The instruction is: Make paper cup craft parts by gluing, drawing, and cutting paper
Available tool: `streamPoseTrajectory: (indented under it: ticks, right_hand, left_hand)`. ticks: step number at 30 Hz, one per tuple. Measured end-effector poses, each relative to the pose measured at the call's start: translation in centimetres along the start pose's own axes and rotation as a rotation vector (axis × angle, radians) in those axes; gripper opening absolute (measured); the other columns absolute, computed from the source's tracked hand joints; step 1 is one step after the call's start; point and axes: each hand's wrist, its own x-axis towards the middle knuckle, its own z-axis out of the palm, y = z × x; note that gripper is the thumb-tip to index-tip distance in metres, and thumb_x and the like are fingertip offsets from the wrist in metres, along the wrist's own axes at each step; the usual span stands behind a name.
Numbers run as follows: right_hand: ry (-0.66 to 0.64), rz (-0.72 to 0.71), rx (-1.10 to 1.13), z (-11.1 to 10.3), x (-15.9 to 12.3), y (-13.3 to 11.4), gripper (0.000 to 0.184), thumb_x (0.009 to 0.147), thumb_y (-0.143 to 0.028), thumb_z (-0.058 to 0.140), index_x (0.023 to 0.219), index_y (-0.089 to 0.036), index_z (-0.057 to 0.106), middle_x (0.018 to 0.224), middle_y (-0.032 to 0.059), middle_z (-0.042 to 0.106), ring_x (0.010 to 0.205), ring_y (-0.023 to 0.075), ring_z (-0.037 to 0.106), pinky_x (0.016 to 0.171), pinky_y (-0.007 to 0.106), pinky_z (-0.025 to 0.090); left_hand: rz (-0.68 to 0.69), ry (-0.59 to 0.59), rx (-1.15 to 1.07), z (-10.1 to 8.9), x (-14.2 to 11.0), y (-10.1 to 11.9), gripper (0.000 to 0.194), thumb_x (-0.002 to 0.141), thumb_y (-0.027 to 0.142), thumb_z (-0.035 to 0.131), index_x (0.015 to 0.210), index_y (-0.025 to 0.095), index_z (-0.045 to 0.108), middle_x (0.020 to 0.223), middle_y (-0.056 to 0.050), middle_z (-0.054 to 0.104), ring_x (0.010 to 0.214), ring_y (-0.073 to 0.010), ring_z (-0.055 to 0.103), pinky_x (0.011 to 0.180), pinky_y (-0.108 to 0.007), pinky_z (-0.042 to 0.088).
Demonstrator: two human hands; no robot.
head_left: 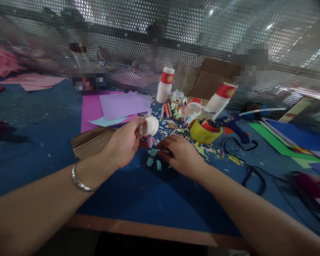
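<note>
My left hand (124, 144) is closed around a small white paper cup (150, 125), held on its side above the blue table (154, 199). A silver bangle (78, 179) sits on that wrist. My right hand (180, 153) rests palm down on the table just right of the cup, fingers curled over a small dark thing among pale green paper scraps (153, 161); what lies under the fingers is hidden. A folded brown cardboard piece (92, 142) lies behind my left hand.
Purple and pink paper sheets (117, 106) lie at the back. Red-and-white paper cup stacks (165, 85), a yellow tape roll (204, 131), a blue glue gun (236, 124) with black cord, coloured card sheets (290, 142) and a cardboard box (212, 78) crowd the right. A perforated metal screen stands behind.
</note>
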Motion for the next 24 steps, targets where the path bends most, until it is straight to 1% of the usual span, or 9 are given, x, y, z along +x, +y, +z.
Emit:
streamPoseTrajectory:
  ticks: [4,7,11,14,19,24]
  right_hand:
    - [-0.008,0.006,0.027,0.59,0.48,-0.03,0.012,0.093,-0.017,0.063,0.097,-0.014,0.073,0.093,0.0103,0.071,0.091,0.0241,0.064,0.083,0.038,0.050]
    - [-0.015,0.009,0.043,0.77,0.60,-0.05,0.011,0.093,-0.015,0.061,0.096,-0.015,0.072,0.095,0.0091,0.070,0.093,0.0225,0.063,0.084,0.036,0.049]
    - [-0.025,0.006,0.033,0.80,0.70,-0.14,0.014,0.093,-0.015,0.059,0.100,-0.015,0.071,0.093,0.0092,0.068,0.092,0.0236,0.061,0.082,0.037,0.048]
    - [-0.033,-0.008,0.017,0.77,0.78,-0.22,0.015,0.092,-0.015,0.056,0.098,-0.016,0.070,0.092,0.0097,0.066,0.091,0.0247,0.060,0.082,0.039,0.047]
    - [-0.035,-0.030,0.021,0.90,0.95,-0.34,0.014,0.092,-0.015,0.054,0.095,-0.017,0.068,0.094,0.0098,0.067,0.092,0.0241,0.060,0.085,0.037,0.046]
    - [0.009,-0.019,0.042,0.76,0.80,-0.33,0.011,0.092,-0.014,0.057,0.087,-0.018,0.067,0.090,0.0080,0.067,0.090,0.0217,0.060,0.083,0.034,0.046]
  left_hand:
    - [-0.005,-0.017,-0.017,0.09,-0.01,0.04,0.022,0.096,0.023,0.046,0.078,0.016,0.057,0.066,-0.003,0.063,0.051,-0.0119,0.057,0.047,-0.021,0.046]
    - [-0.004,-0.024,-0.018,0.00,0.05,-0.05,0.022,0.096,0.025,0.046,0.080,0.016,0.058,0.065,-0.003,0.062,0.050,-0.0116,0.056,0.048,-0.021,0.046]
    - [0.009,-0.044,-0.025,-0.33,0.25,-0.31,0.020,0.095,0.025,0.048,0.081,0.016,0.059,0.066,-0.003,0.063,0.051,-0.0112,0.055,0.049,-0.021,0.046]
    - [0.020,-0.057,-0.025,-0.49,0.41,-0.41,0.020,0.094,0.026,0.050,0.080,0.016,0.058,0.068,-0.003,0.063,0.051,-0.0103,0.054,0.050,-0.021,0.046]
    - [0.020,-0.025,0.004,-0.28,0.37,-0.26,0.018,0.093,0.025,0.049,0.080,0.016,0.058,0.068,-0.002,0.062,0.051,-0.0104,0.055,0.050,-0.021,0.047]
    - [0.009,-0.020,0.006,-0.20,0.20,0.00,0.018,0.093,0.021,0.047,0.080,0.016,0.058,0.069,-0.002,0.061,0.051,-0.0103,0.056,0.049,-0.020,0.047]
